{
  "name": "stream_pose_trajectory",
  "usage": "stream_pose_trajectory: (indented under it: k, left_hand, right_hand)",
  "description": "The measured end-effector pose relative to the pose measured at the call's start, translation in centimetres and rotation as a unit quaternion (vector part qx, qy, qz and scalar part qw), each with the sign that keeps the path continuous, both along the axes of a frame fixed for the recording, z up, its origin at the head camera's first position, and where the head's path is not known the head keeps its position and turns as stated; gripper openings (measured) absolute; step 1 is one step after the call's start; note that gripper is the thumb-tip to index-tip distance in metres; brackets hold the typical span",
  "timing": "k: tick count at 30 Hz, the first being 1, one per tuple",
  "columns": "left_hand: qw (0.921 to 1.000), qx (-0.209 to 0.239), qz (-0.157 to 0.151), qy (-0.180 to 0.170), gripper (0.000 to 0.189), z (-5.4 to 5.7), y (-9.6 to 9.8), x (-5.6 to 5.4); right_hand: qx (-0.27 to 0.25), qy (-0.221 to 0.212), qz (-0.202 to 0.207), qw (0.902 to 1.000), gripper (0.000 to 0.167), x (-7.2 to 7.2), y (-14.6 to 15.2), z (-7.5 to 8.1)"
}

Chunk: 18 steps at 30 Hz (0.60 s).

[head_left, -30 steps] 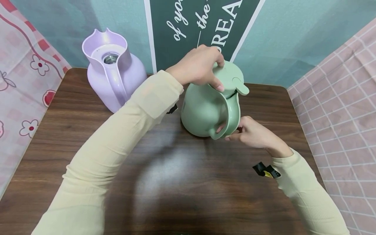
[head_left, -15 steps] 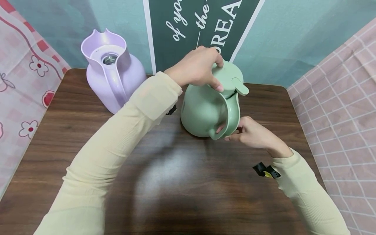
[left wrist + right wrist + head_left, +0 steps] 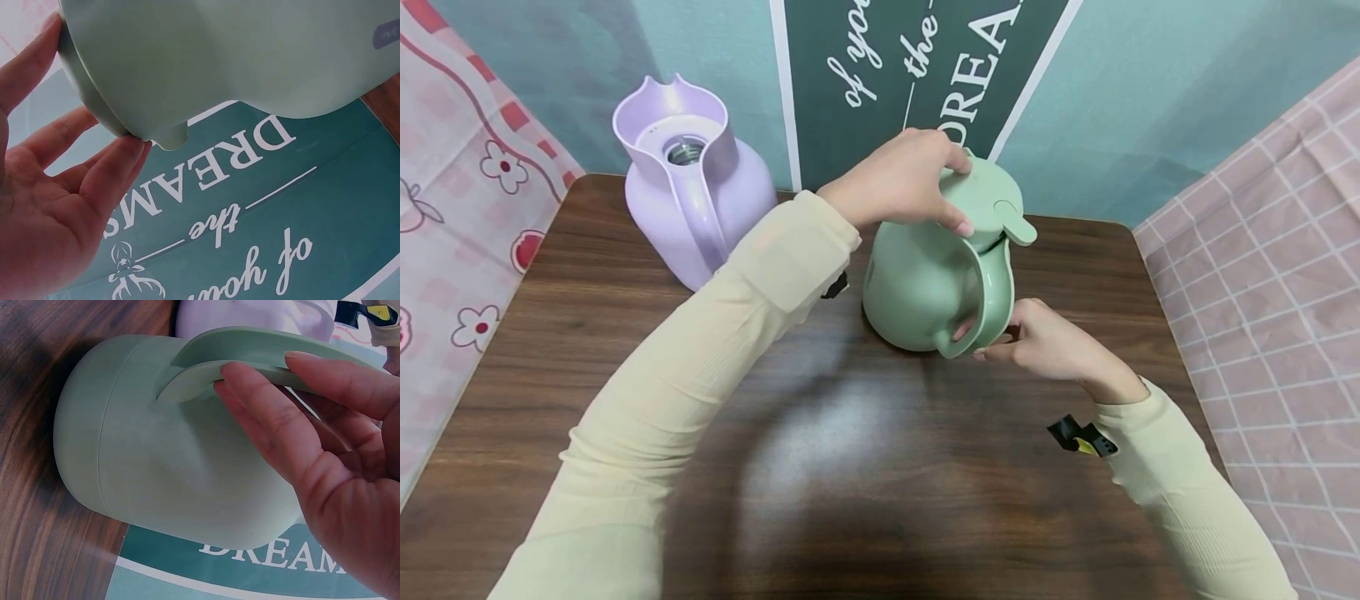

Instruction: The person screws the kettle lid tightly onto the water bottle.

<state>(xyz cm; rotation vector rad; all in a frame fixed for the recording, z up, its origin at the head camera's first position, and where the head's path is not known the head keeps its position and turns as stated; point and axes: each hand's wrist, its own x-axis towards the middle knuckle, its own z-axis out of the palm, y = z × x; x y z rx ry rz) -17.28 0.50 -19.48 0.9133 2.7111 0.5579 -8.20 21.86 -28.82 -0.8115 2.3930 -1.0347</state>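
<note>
A green thermos jug stands upright on the brown wooden table, its handle turned toward the front right. On its top sits a round green lid with a small lever. My left hand grips the lid's edge from the left, thumb in front and fingers behind; the left wrist view shows the fingertips against the rim. Low on the handle, my right hand pinches it between thumb and fingers, as the right wrist view also shows. Part of the lid is hidden under my left hand.
A lilac thermos jug without a lid stands at the back left, its threaded mouth showing. Behind both jugs rises a blue-green backdrop with a dark lettered panel. Patterned cloths flank the table on both sides.
Almost nothing differs. My left wrist has dropped slightly while the hand stays on the lid; the right hand and both jugs hold their places.
</note>
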Motion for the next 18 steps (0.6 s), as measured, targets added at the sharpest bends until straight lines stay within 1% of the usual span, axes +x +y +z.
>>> stream_pose_trajectory:
  k: [7,9,10,12,14,18]
  left_hand:
    - [0.9998,0.006,-0.014,0.011,0.057,-0.2,-0.2,0.2]
    - [0.9997,0.014,-0.019,0.012,0.054,-0.3,-0.3,0.3]
    - [0.9996,0.015,-0.02,0.01,0.056,-0.4,-0.4,0.3]
    - [0.9993,0.026,-0.025,0.009,0.054,-0.5,-0.5,0.4]
    - [0.9993,0.033,-0.019,0.003,0.057,-0.5,-0.8,0.6]
    - [0.9989,0.04,0.015,-0.018,0.068,-0.2,-1.7,0.9]
  right_hand:
    - [0.008,0.004,-0.004,0.9999,0.022,0.1,0.0,0.0]
    - [0.011,0.008,-0.004,0.9999,0.021,0.2,0.0,0.1]
    - [0.012,0.01,-0.004,0.9999,0.021,0.2,0.0,0.1]
    - [0.013,0.011,-0.005,0.9998,0.021,0.3,-0.1,0.1]
    - [0.013,0.015,-0.005,0.9998,0.021,0.3,-0.1,0.1]
    - [0.014,0.025,-0.004,0.9996,0.021,0.4,-0.2,0.1]
